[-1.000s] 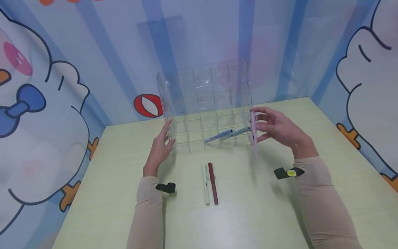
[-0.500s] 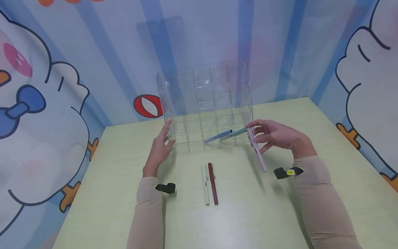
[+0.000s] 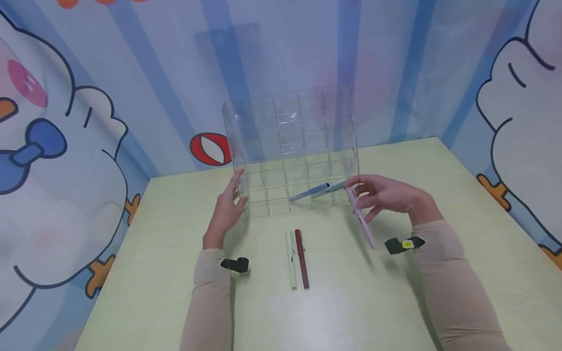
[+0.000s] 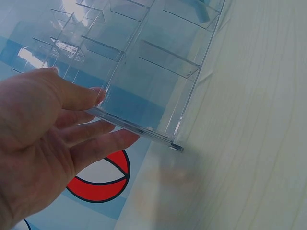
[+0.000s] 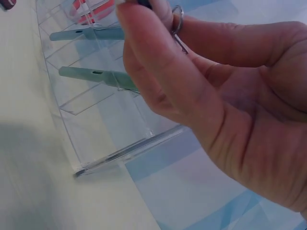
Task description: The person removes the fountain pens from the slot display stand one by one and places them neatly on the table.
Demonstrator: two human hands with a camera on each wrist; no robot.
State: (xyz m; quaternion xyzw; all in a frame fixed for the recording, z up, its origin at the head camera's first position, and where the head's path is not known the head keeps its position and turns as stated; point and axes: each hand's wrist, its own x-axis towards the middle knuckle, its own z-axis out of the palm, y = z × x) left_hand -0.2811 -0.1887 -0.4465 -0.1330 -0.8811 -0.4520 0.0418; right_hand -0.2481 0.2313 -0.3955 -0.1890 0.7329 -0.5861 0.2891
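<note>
My left hand holds the left side wall of a clear acrylic pen rack, thumb on one face and fingers on the other. My right hand pinches a pink fountain pen near its clip end, in front of the rack's right end; the pen slants down toward me. In the right wrist view its clip shows, but most of the pen is out of frame. A blue pen and a green pen lie slanted in the rack's front compartments, side by side.
A pale whitish-green pen and a dark red pen lie side by side on the pale wooden table, in front of the rack. Behind the rack rises a printed blue cartoon backdrop.
My right hand has come down and slightly left, toward me. The pink pen has swung from nearly upright to a slant, its lower end moving to the right. My left hand stays on the rack.
</note>
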